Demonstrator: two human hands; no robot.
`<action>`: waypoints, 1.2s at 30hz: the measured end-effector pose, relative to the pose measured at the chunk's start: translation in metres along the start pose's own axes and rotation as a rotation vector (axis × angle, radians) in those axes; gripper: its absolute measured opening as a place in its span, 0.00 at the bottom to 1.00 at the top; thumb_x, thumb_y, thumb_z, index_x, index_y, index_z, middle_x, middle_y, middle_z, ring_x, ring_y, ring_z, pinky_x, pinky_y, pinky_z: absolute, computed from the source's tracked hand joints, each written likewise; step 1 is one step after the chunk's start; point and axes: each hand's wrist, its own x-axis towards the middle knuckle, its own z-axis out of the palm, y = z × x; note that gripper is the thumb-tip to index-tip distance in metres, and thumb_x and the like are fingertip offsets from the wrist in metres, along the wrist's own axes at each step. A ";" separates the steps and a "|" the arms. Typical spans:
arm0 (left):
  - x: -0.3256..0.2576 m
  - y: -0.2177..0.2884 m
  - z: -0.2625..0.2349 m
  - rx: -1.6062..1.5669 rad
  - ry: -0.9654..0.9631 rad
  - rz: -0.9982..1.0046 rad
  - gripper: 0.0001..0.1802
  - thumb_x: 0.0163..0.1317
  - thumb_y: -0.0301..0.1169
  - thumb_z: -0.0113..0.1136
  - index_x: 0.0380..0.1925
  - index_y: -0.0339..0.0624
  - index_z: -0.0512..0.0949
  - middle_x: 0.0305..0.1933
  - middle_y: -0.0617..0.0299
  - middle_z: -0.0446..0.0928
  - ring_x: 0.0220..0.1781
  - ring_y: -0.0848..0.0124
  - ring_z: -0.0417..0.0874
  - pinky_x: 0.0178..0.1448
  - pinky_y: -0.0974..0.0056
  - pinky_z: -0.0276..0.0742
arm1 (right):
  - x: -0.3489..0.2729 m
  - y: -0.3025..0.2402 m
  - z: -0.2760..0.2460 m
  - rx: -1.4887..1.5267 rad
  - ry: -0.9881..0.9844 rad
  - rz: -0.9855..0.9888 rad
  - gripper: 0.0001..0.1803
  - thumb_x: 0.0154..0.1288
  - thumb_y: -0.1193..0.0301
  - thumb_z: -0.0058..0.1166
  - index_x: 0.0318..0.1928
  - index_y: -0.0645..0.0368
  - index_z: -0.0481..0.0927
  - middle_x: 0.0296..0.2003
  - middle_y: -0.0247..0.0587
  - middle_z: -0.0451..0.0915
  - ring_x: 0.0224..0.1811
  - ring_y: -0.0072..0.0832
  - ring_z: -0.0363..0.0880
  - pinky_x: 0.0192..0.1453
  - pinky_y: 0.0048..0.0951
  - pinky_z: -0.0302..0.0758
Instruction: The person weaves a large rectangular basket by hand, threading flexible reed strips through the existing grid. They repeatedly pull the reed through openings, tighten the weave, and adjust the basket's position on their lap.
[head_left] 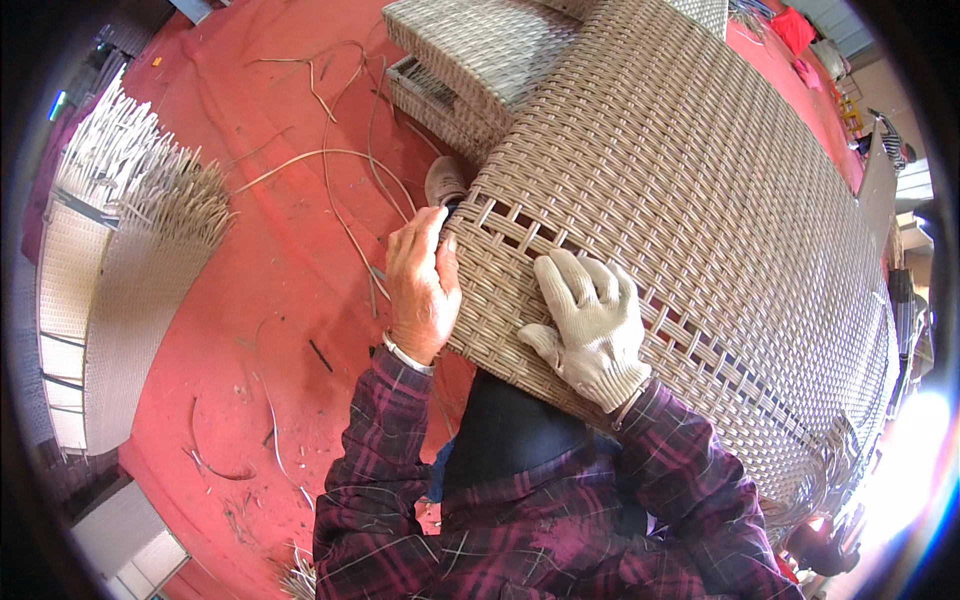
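Note:
A large brown-beige woven rattan panel (690, 150) lies across in front of me, its near edge over my lap. A row of gaps in the weave runs along it near my side, with red showing through. My left hand (422, 285), bare, is closed around the panel's left edge; some fingertips are hidden. My right hand (590, 325), in a white knitted glove, rests on top of the weave beside the gap row. Its fingers are stretched and slightly bent, and I see nothing held in it.
A grey woven piece (480, 50) stands beyond the panel. Loose strands (335, 152) trail over the red floor covering (240, 370). At the left is another woven piece (150, 300) topped with many pale strand ends (120, 150). A shoe (445, 180) shows beside the panel's edge.

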 end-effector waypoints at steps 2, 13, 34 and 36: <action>0.003 -0.012 0.006 -0.113 -0.110 -0.058 0.17 0.62 0.21 0.57 0.52 0.35 0.77 0.51 0.48 0.79 0.51 0.50 0.79 0.59 0.53 0.74 | 0.009 -0.001 0.006 0.054 -0.008 0.021 0.39 0.57 0.48 0.60 0.65 0.56 0.69 0.62 0.40 0.71 0.64 0.38 0.69 0.70 0.47 0.59; 0.028 -0.072 0.011 -0.870 -0.567 -0.624 0.20 0.66 0.35 0.64 0.51 0.39 0.70 0.47 0.62 0.76 0.50 0.75 0.74 0.56 0.66 0.71 | 0.057 0.003 0.014 0.236 -0.080 0.121 0.32 0.47 0.53 0.70 0.48 0.58 0.77 0.36 0.38 0.78 0.40 0.40 0.78 0.45 0.47 0.73; 0.054 -0.073 0.019 -1.001 -0.706 -0.706 0.21 0.65 0.34 0.64 0.51 0.38 0.66 0.43 0.59 0.77 0.45 0.74 0.74 0.51 0.66 0.72 | 0.058 0.007 0.026 0.171 0.047 0.115 0.33 0.48 0.55 0.68 0.53 0.59 0.76 0.41 0.39 0.79 0.42 0.38 0.79 0.47 0.43 0.73; 0.056 -0.068 0.022 -0.848 -0.676 -0.585 0.18 0.66 0.31 0.62 0.49 0.38 0.67 0.40 0.60 0.77 0.42 0.75 0.75 0.48 0.67 0.73 | 0.056 0.008 0.029 0.148 0.091 0.084 0.36 0.49 0.56 0.68 0.57 0.60 0.75 0.45 0.40 0.79 0.45 0.38 0.78 0.50 0.43 0.73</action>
